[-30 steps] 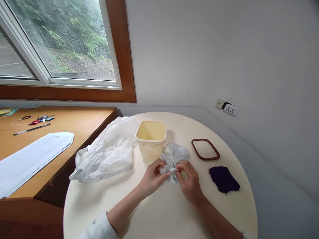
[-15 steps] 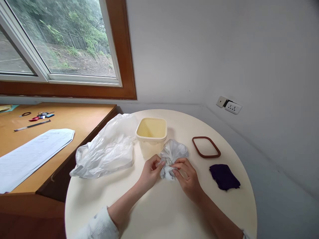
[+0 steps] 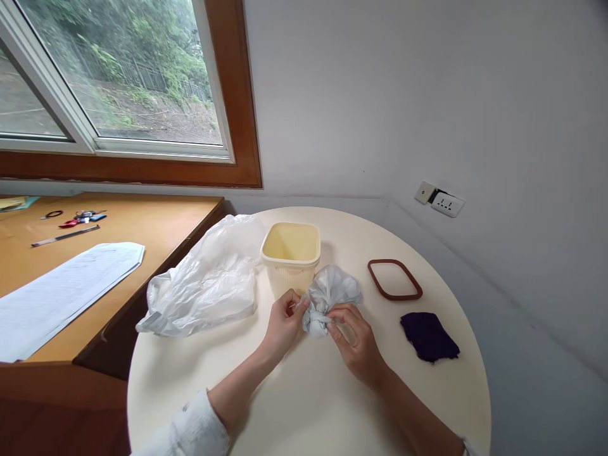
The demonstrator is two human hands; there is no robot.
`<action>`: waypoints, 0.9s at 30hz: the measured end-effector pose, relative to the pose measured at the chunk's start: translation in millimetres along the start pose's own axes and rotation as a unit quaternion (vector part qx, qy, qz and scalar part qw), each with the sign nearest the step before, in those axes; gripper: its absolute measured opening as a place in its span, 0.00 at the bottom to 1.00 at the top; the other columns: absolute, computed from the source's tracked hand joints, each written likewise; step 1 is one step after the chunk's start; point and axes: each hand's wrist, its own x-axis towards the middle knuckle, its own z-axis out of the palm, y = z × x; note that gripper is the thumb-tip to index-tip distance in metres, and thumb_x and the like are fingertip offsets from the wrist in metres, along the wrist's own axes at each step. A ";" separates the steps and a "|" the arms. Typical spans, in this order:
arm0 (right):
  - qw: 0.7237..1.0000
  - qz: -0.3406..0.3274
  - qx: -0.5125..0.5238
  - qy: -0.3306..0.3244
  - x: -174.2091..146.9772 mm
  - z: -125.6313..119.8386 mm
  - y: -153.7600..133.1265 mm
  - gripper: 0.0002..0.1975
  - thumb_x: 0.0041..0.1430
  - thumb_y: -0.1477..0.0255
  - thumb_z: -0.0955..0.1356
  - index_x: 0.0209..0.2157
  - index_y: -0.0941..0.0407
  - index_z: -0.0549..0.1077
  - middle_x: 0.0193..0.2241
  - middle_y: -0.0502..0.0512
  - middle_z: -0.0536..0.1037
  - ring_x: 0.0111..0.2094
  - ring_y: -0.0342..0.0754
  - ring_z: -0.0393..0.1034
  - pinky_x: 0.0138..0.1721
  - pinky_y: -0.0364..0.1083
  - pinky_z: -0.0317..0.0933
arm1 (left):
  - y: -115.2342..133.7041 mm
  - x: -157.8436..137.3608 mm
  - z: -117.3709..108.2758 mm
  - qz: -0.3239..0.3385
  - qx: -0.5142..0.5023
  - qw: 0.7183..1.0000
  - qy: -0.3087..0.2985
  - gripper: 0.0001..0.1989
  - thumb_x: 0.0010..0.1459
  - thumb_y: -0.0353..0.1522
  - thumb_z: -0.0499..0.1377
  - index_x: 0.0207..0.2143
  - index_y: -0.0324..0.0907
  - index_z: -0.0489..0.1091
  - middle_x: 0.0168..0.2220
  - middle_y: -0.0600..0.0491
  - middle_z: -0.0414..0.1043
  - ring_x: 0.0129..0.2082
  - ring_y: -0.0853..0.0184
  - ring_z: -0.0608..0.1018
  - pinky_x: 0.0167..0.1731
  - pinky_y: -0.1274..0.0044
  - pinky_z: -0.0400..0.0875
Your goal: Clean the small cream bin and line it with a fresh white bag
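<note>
A tied-up white plastic bag (image 3: 335, 288), knotted at its near side, is held just in front of the yellow bin. My left hand (image 3: 284, 323) pinches the left side of the knot between thumb and fingers. On the other side, my right hand (image 3: 355, 339) pinches a piece of the same bag. The pale yellow bin (image 3: 291, 259) stands upright behind my hands, its inside visible and bare. To its left spreads a larger, crumpled white plastic bag (image 3: 209, 285). A brown rounded-square ring (image 3: 395, 297) and a folded dark purple cloth (image 3: 430, 337) lie to my right.
The round cream table (image 3: 285, 411) meets a wooden desk (image 3: 185, 215) at the left. On that desk are papers (image 3: 71, 291), a pen (image 3: 65, 236) and a bunch of keys (image 3: 84, 218). A wall socket (image 3: 448, 204) is at the right, a window at upper left.
Both hands have drawn slightly apart, and the knot in the bag looks tighter and more compact. The view has shifted a little; the other things stay in place.
</note>
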 end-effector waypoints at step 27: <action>0.990 -0.033 -0.131 0.038 -5.8 3.0 5.1 0.08 0.52 0.82 0.61 0.30 0.53 0.61 0.25 0.48 0.66 0.28 0.45 0.58 0.34 0.45 0.54 | -1.5 -4.9 3.0 0.068 0.024 0.997 -0.031 0.19 0.54 0.41 0.56 0.20 0.41 0.52 0.20 0.61 0.52 0.21 0.74 0.58 0.22 0.80 0.52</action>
